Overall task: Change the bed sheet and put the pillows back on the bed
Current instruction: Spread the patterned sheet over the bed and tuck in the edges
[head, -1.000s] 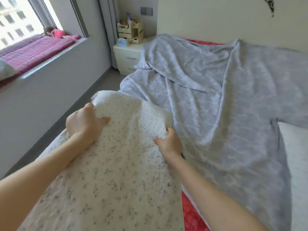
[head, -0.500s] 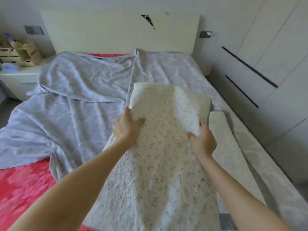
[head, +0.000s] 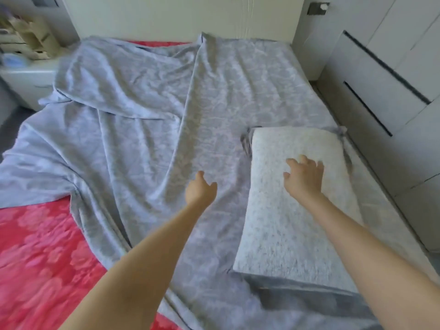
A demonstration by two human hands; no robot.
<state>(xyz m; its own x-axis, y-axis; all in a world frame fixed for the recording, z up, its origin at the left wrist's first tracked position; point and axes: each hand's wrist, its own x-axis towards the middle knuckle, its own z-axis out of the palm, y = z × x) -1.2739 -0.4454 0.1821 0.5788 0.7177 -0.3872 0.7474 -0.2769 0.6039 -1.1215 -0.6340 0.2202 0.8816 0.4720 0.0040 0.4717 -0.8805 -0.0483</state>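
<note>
A grey patterned sheet (head: 147, 120) lies rumpled over the bed, leaving the red flowered cover (head: 40, 253) bare at the near left and in a strip at the headboard. A white speckled pillow (head: 285, 234) lies flat on the sheet at the bed's right side. My right hand (head: 303, 176) hovers over the pillow's far half with fingers spread and holds nothing. My left hand (head: 201, 189) hangs above the sheet to the left of the pillow, fingers loose, holding nothing.
A cream headboard (head: 166, 17) closes the far end. A white nightstand (head: 26, 77) with a wooden organiser stands at the far left. White cupboard fronts (head: 385, 75) run close along the bed's right side. Grey floor shows at the left edge.
Both hands gripped the pillow and swung it from the left to the bed's right side. It now lies on the sheet and both hands have let go.
</note>
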